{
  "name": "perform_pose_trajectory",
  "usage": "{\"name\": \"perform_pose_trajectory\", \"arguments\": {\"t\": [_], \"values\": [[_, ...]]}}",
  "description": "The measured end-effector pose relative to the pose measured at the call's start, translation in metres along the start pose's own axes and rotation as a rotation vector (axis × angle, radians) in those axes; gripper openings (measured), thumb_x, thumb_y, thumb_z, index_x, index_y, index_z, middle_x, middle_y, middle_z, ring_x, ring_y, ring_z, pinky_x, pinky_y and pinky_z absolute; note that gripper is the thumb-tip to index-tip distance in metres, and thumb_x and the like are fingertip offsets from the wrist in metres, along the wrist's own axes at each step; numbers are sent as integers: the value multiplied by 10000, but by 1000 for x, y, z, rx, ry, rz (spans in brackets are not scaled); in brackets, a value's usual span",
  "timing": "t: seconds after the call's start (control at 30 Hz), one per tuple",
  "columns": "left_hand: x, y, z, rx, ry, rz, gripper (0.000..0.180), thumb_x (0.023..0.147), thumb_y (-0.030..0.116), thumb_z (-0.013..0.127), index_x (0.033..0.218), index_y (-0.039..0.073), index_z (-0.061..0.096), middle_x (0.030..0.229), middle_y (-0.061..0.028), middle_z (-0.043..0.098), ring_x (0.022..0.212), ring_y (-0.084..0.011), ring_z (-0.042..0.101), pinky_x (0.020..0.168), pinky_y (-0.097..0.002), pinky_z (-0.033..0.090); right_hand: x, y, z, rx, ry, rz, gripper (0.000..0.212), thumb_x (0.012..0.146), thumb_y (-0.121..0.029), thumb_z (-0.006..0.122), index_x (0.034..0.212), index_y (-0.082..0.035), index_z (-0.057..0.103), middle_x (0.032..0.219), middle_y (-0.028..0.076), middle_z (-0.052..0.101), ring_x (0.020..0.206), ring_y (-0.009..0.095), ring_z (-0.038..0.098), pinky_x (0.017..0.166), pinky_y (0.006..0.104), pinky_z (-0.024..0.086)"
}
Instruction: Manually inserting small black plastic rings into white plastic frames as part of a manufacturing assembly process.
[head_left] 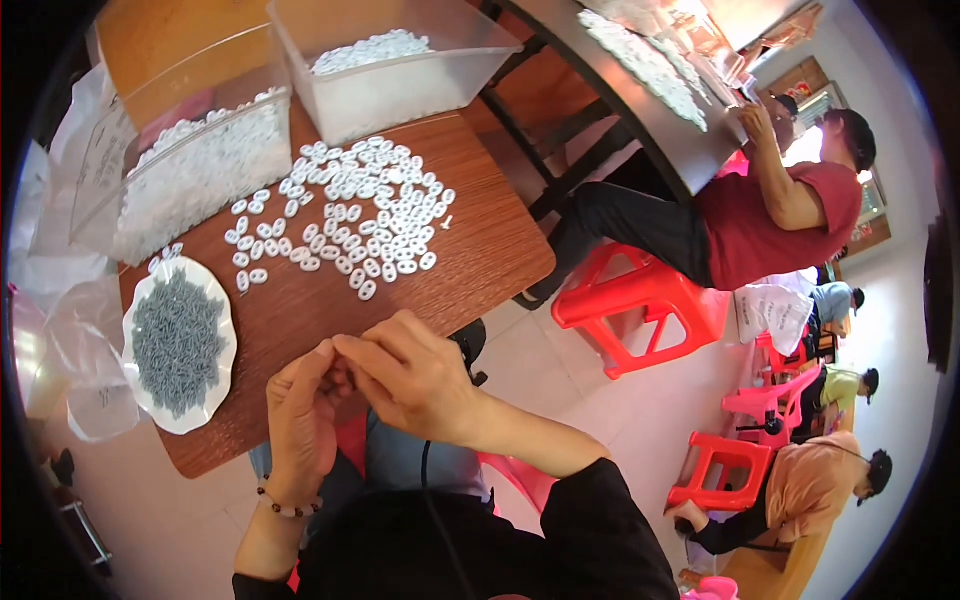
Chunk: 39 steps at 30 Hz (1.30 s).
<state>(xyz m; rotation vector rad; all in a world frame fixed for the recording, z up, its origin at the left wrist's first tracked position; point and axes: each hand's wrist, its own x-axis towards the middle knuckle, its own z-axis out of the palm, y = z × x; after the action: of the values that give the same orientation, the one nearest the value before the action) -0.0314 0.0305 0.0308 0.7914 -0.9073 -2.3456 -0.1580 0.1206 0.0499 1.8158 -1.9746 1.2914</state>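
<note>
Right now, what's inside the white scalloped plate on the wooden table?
The white scalloped plate holds a heap of small grey metal pins, piled across its middle. The heap covers the plate's centre, so anything beneath the pins cannot be seen.

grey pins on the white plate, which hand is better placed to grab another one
Probably the left hand. It sits on the same side as the plate of grey pins, closer to its rim. The right hand lies farther off, nearer the loose white pieces. Both hands are pinched together now.
</note>
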Motion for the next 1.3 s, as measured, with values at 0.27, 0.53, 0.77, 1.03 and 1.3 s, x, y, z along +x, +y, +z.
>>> {"name": "perform_pose_trajectory", "arguments": {"t": [0.27,0.53,0.77,1.03,1.3], "values": [[-2,-1,4,59,35,8,181,938,170,578,870,41,686,786,1,630,717,-72,546,661,-220,429,-4,-1,1,53,-35,11,328,740,-15,681,1063,-8,619,833,71,563,726,247,545,577,328,474],[-5,-1,-13,94,-35,-11,164,935,179,561,898,59,666,851,-1,643,780,-86,582,733,-251,458,-13,2,10,60,-29,1,277,736,-44,676,1002,-14,602,836,71,541,732,249,528,606,334,471],[-8,0,-14,167,-66,-12,187,946,181,574,874,35,667,802,-20,623,708,-91,564,653,-239,455,-16,6,9,105,-14,-32,270,713,-54,682,968,-20,600,818,63,526,736,238,513,601,322,464],[-8,7,-26,419,-71,60,153,928,146,609,881,18,679,755,-23,610,656,-83,544,597,-218,433,-20,5,11,137,2,-64,259,700,-55,686,938,-19,592,781,57,493,708,230,486,587,303,438],[-14,-3,-23,266,34,67,147,933,159,599,952,14,623,821,-20,610,705,-82,548,620,-209,425,-22,7,11,106,74,-117,299,684,-84,663,955,17,588,767,67,478,721,235,490,588,306,442]]}}
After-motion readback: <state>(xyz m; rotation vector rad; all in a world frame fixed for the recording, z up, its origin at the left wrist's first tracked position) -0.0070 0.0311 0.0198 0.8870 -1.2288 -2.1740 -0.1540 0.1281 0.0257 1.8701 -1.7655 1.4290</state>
